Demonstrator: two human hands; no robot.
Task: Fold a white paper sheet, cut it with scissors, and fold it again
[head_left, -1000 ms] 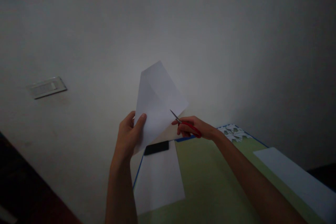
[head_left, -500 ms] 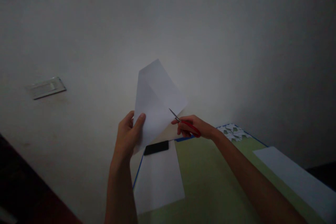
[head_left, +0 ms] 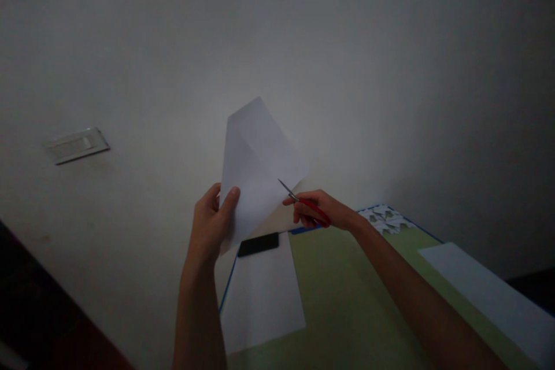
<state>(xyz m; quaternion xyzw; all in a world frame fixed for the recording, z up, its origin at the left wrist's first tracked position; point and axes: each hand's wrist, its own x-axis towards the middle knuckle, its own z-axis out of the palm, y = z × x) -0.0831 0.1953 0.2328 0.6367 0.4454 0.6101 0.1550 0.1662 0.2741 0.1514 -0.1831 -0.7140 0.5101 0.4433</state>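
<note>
My left hand (head_left: 213, 218) pinches the lower left side of a white sheet of paper (head_left: 255, 167), its thumb on the near face. The sheet is held up above the table's far left corner and a faint crease runs across it. In my right hand (head_left: 318, 208) is a pair of scissors (head_left: 314, 212) with red handles. One blade lies in front of the sheet at its lower right edge; the other blade is hidden, so I cannot tell how far the sheet is cut.
A green table (head_left: 347, 300) with a blue edge stands against a pale wall (head_left: 390, 69). On it lie a black phone (head_left: 259, 244) on a white sheet (head_left: 264, 300), several cut paper pieces (head_left: 388, 219) and another sheet (head_left: 485, 295). A switch plate (head_left: 78, 145) is on the wall.
The held paper has shifted very slightly to the left with my left hand. The scissors and my right hand are almost where they were.
</note>
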